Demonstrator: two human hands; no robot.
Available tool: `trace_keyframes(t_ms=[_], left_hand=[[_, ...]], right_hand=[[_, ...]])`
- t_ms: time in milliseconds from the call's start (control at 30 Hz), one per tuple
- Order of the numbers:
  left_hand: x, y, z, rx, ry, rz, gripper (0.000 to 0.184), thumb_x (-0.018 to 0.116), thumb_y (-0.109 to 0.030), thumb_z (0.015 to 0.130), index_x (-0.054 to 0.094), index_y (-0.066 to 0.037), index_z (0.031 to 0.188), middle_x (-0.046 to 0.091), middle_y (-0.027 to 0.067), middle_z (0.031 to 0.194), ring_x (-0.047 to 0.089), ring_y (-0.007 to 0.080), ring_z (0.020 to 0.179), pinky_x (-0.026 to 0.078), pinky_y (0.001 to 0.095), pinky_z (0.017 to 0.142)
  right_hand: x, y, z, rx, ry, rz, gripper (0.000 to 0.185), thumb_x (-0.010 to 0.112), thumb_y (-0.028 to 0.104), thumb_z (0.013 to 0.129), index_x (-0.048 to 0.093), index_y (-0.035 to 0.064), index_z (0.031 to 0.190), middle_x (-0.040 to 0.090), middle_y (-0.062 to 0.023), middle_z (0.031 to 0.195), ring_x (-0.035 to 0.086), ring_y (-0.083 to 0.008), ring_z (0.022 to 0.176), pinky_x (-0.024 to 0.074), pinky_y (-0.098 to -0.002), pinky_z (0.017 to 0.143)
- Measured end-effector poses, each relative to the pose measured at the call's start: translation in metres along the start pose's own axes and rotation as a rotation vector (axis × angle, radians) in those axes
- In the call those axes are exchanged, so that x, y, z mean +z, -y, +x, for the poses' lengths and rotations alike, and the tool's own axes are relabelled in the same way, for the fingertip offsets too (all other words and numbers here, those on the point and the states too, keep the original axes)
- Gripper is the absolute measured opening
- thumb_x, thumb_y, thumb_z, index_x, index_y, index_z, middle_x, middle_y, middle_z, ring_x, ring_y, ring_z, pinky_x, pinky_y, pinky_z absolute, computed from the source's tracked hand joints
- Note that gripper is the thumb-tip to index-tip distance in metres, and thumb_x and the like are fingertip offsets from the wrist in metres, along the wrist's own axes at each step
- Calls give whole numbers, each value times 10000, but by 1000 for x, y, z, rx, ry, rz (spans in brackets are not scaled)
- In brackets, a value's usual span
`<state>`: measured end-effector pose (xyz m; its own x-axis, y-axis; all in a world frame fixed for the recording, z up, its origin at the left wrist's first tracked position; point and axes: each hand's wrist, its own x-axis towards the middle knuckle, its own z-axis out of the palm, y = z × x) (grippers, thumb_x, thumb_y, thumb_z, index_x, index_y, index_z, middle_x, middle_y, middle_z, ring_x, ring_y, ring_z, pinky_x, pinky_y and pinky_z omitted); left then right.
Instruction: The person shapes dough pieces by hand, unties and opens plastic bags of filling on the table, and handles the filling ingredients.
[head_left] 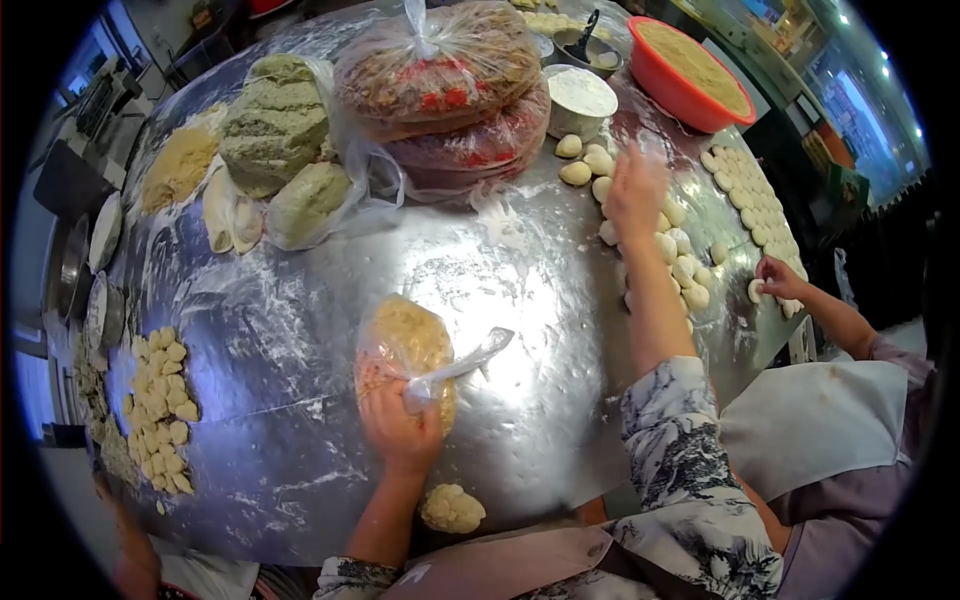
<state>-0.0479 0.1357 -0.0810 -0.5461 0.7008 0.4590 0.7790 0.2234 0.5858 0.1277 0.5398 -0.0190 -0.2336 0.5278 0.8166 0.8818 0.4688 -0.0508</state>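
My left hand (pixel 400 428) is closed on a knotted clear plastic bag (pixel 412 340) of yellowish, crumbly-looking food, which lies on the metal table. The bag's twisted end (pixel 490 348) sticks out to the right. My right hand (pixel 637 190) is stretched forward, smeared by motion, over the pale dough balls (pixel 690 270) at the right; whether it holds anything cannot be made out. A lump of pale dough (pixel 453 508) lies near the front edge, beside my left forearm.
Large tied bags (pixel 440 70) sit stacked at the back, beside greenish dough (pixel 275 130). A flour bowl (pixel 580 95) and red basin (pixel 690 75) stand back right. Dough pieces (pixel 160 405) lie left. A co-worker's hand (pixel 780 278) holds dough near flattened rounds (pixel 755 195).
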Motion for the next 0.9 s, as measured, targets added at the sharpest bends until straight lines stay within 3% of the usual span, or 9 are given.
trace_keyframes(t_ms=[33,133,333,367,467,500,667,733,900], left_hand=[[0,0,0,4,-7,-4,296,637,-172,771,577,-6,1009,569,171,946,537,389,876,431,478,809],[-2,-1,0,2,-1,-14,300,643,-171,771,580,-5,1013,569,174,946,536,390,881,429,482,814],[-6,-6,2,-36,-2,-32,324,665,-188,763,592,-7,1021,570,173,955,533,388,896,423,484,813],[-6,-5,1,-40,13,-24,330,668,-191,758,594,-9,1023,568,173,950,531,388,895,421,483,813],[-6,-4,0,-67,12,-5,344,677,-202,745,599,-17,1024,561,170,935,528,386,891,418,482,812],[-6,-3,-1,-69,5,-9,346,679,-207,740,600,-20,1021,559,169,929,528,384,889,417,482,812],[-6,-3,1,-56,-5,-7,329,686,-215,736,607,-36,1000,554,163,916,530,376,888,414,482,812],[-6,-3,1,-63,-5,-6,316,688,-212,738,610,-44,994,557,158,916,533,374,889,414,483,812],[-7,-5,2,-77,-18,-36,326,706,-220,730,617,-59,999,579,143,925,545,366,890,420,477,822]], right_hand=[[-4,-10,1,41,31,-137,410,458,355,1019,611,53,1251,563,-254,1318,498,-437,1248,343,-526,1086],[-25,-32,-2,131,1133,-212,495,391,452,1019,598,98,1296,540,-227,1373,441,-429,1323,309,-545,1111],[-41,-41,-8,206,508,-262,636,314,564,997,512,117,1403,516,-183,1427,354,-433,1402,201,-644,1140],[-34,-51,-20,214,838,-388,653,335,586,986,555,97,1359,578,-217,1339,463,-419,1324,274,-614,1116],[-48,-51,6,368,1028,-139,671,329,602,984,612,73,1283,626,-251,1239,559,-415,1215,373,-575,1047],[-61,-35,14,391,788,-85,649,366,574,992,642,37,1228,660,-264,1134,613,-417,1110,445,-521,967],[-76,44,90,13,403,372,452,612,351,948,606,-14,1213,660,-259,1099,611,-418,1064,476,-459,924],[-63,89,123,-358,137,461,452,664,310,910,589,-17,1213,656,-258,1115,608,-421,1063,477,-460,927],[-41,209,171,-415,506,456,644,742,405,835,553,14,1312,633,-234,1229,589,-391,1169,461,-423,996]])
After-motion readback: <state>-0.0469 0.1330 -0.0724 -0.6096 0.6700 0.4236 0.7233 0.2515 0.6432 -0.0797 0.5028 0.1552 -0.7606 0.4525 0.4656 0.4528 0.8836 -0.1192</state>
